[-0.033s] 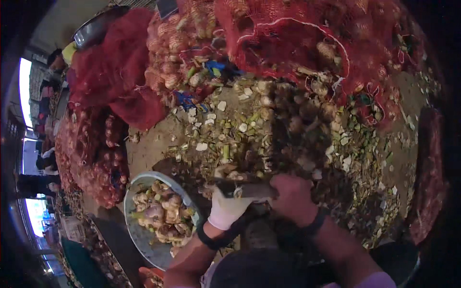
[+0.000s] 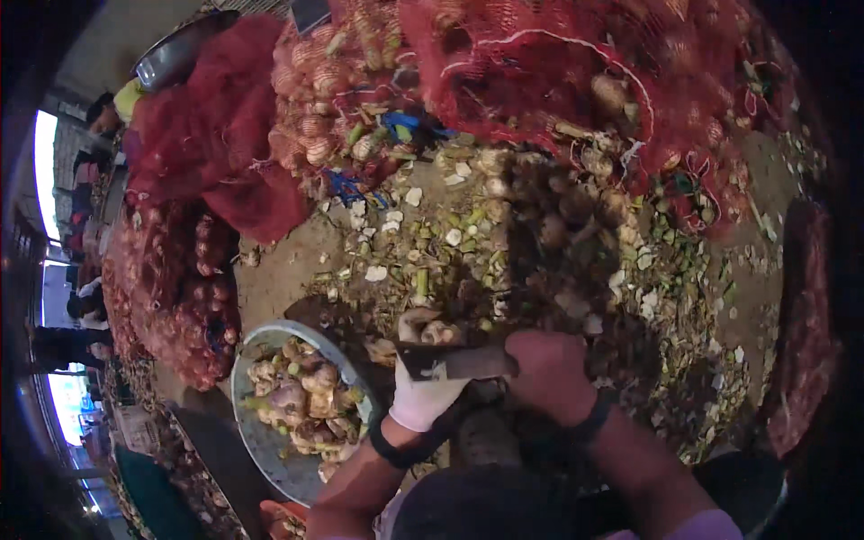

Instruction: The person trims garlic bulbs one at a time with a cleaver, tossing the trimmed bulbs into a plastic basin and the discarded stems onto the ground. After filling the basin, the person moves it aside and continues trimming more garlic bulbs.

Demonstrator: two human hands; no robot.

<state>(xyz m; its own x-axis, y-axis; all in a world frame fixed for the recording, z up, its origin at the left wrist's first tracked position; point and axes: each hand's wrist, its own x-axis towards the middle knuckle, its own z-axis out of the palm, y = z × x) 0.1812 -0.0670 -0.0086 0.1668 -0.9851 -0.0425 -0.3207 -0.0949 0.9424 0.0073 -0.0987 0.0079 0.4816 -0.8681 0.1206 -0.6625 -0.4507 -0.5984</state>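
Observation:
My right hand (image 2: pixel 551 376) is closed around the handle of a broad-bladed knife (image 2: pixel 477 362). The blade points left, across the fingers of my left hand (image 2: pixel 425 396), which wears a white glove. That hand is closed, but the blade covers its fingertips and whatever they hold. Just beyond the blade, garlic bulbs (image 2: pixel 441 333) lie on the ground. By my left wrist stands a round grey-blue basin (image 2: pixel 245 423) partly filled with garlic bulbs (image 2: pixel 306 391), some with green stem stubs.
Cut stems and pale trimmings (image 2: pixel 423 279) litter the ground ahead. A dark heap of garlic (image 2: pixel 558 216) lies in shadow. Red mesh sacks (image 2: pixel 540 81) stand along the far side, with more sacks (image 2: pixel 171 297) at left. A metal bowl (image 2: pixel 171 54) sits far left.
The knife blade has turned a little, and more of its flat side shows over my left hand. Both hands stay almost in place.

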